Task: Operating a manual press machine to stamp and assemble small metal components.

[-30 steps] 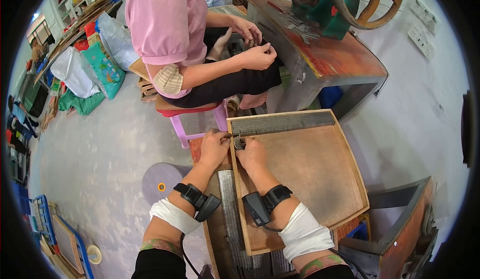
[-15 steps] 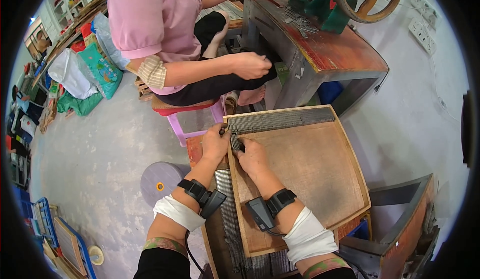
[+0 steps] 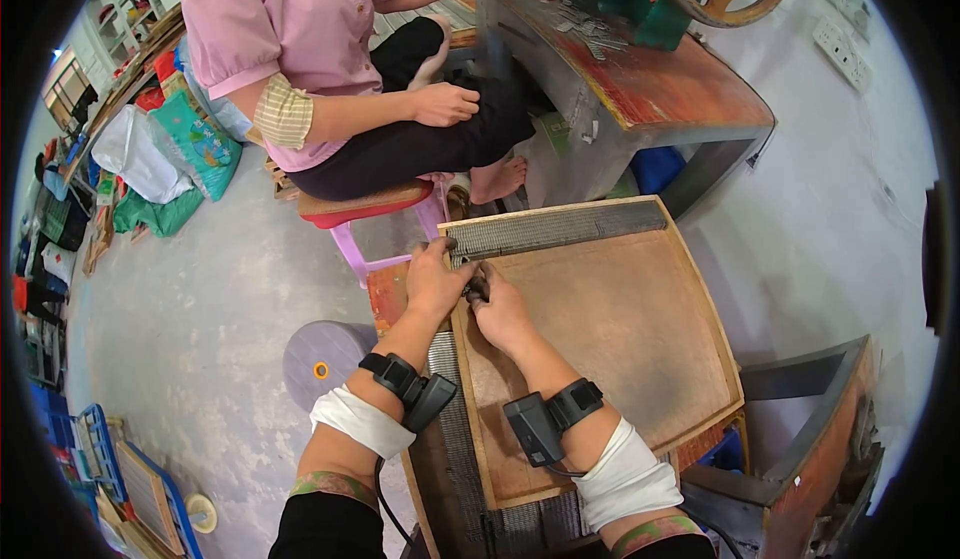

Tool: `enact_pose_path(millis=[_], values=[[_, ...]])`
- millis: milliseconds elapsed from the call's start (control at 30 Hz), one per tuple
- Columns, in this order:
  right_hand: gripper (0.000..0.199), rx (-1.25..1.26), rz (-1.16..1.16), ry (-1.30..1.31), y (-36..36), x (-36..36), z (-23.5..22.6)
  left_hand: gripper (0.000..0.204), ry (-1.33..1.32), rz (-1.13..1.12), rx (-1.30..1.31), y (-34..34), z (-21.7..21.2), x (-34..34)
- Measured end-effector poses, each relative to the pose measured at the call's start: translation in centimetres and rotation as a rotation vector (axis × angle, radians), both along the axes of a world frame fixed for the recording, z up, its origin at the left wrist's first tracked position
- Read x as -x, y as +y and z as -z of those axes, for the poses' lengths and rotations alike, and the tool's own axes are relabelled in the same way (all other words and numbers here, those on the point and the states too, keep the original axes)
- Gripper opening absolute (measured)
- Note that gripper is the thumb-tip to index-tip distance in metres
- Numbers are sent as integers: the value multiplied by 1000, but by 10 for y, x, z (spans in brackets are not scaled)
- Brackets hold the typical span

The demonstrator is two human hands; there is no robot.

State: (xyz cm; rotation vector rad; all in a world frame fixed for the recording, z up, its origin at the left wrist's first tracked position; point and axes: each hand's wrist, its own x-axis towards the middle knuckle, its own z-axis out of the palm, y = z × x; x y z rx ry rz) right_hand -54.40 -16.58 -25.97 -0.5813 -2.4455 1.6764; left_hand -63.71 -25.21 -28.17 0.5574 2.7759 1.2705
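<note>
Black wrist units (image 3: 408, 389), two, nearest, toward 6 o'clock. Next, lower tray (image 3: 425, 454), partly under the shallow wooden tray (image 3: 610, 349). Both hands at the wooden tray's 11 o'clock corner. Right hand (image 3: 502, 314): fingers narrow, apparently closed on small metal pieces (image 3: 479, 286), partly hidden. Left hand (image 3: 432, 284): fingers bent over the corner; cannot tell if they grip anything. Packed metal row (image 3: 560, 231) lies along the tray's 12 o'clock side.

Technique (judgement): keep the pieces squeezed together and square; let left fingers steady the row's 9 o'clock end; press gently so nothing tips.

Counts, near to far: trays, 2; packed rows in wooden tray, apparently 1, its pieces too fine to count; co-worker (image 3: 320, 59) at 11 o'clock, 1; tabletop (image 3: 690, 94) at 1 o'clock, 1, carrying 1 green machine (image 3: 660, 19) and loose metal strips (image 3: 592, 34), overlapping, uncountable.
</note>
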Motion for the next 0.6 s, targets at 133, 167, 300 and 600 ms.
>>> enact_pose_path(millis=[133, 167, 300, 600], values=[[48, 78, -17, 70, 3, -16, 10, 59, -127, 117, 32, -5, -16, -3], [47, 122, 44, 61, 2, -22, 14, 61, -173, 223, 10, -10, -18, -1], [44, 190, 112, 49, 12, -44, 14, 62, 157, 342, 255, -18, -24, -11], [32, -56, -3, 97, 25, -165, -47, 55, 214, 404, 344, -20, -31, -16]])
